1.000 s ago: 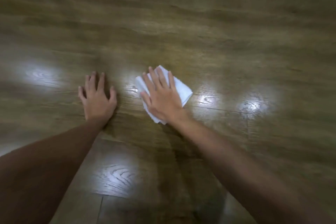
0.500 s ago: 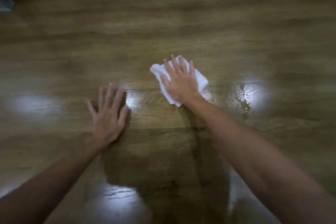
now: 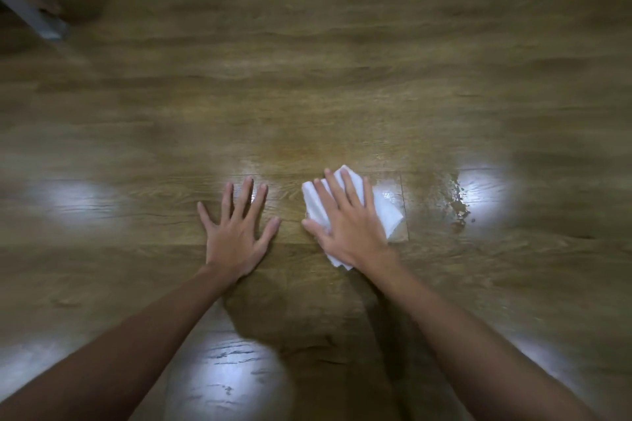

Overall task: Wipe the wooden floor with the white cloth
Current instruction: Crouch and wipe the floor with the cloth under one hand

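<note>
White cloth [image 3: 384,212] lies folded on the wood floor [image 3: 307,96] under the flat, straight-fingered right hand [image 3: 345,225], while the left hand [image 3: 236,232] rests splayed just beside it.

The wooden floor [image 3: 342,85] runs in brown grained planks, glossy with pale light patches; a folded white cloth [image 3: 384,212] lies flat on it just right of centre; a wet smear [image 3: 451,202] glistens at the cloth's 3 o'clock; a grey metal leg [image 3: 30,14] stands at 10 o'clock.
</note>
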